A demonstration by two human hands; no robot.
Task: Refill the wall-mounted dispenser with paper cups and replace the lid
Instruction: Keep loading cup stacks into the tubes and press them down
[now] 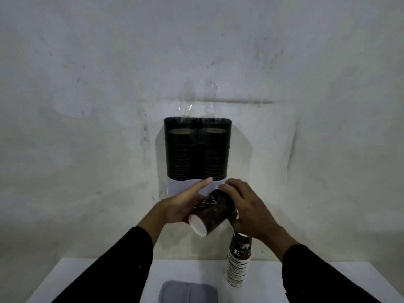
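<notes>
A dark, see-through wall-mounted dispenser (197,149) with a white base has two columns, both filled high with stacked cups, and its top stands uncovered. Clear plastic wrap (197,108) pokes up from it. Just below its base, my left hand (185,204) and my right hand (247,206) together grip a dark printed paper cup (215,212), tilted with its white bottom toward me. A stack of paper cups (239,262) stands on the white table (98,281) under my right wrist. The grey dispenser lid (189,291) lies flat at the table's near edge.
A rough white wall (87,84) fills the background behind the dispenser. The table's back edge sits close to the wall. My black sleeves cross the table on both sides of the lid.
</notes>
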